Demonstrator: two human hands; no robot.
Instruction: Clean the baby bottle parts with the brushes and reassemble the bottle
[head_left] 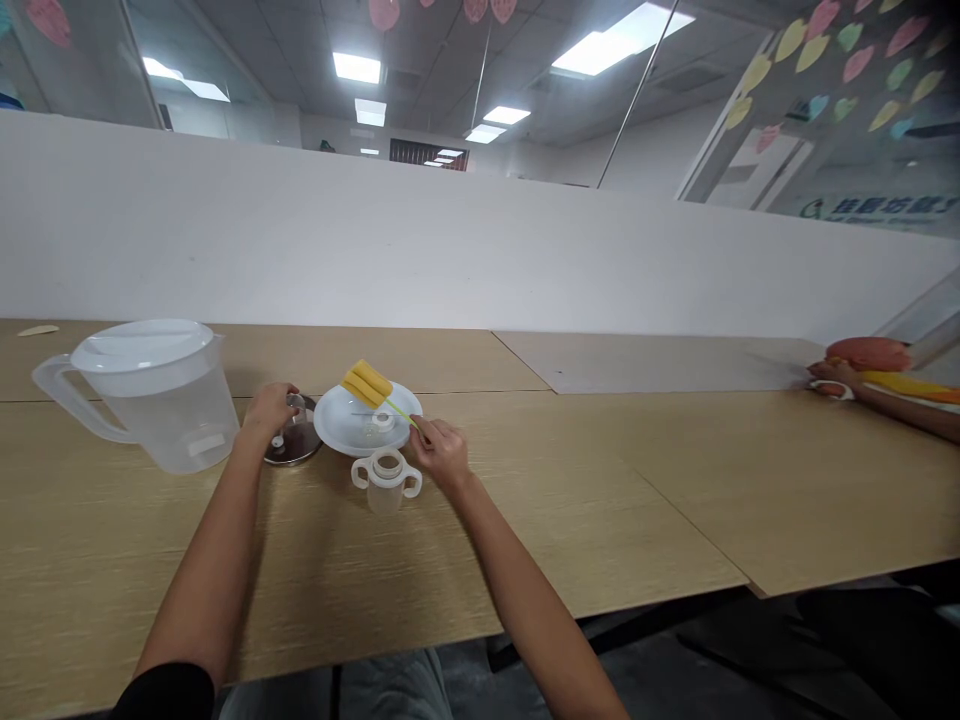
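Observation:
My right hand [441,452] is closed around the thin green handle of a sponge brush. The brush's yellow sponge head [367,384] is over a white bowl [335,426], where a small white ring-shaped part [383,422] lies. My left hand [270,408] has its fingers closed at the upright knob of a round, dark, shiny lid [295,441] on the table; the fingertips are partly hidden. Just in front of the bowl stands a translucent two-handled baby cup [386,487], upright, with its mouth uncovered.
A large clear lidded pitcher [184,410] holding liquid stands left of my left hand. A flat pale piece [37,330] lies at the far left back. A low white partition [450,250] runs behind the wooden table [562,490]. At the far right, another person's hand [836,375] rests on the table.

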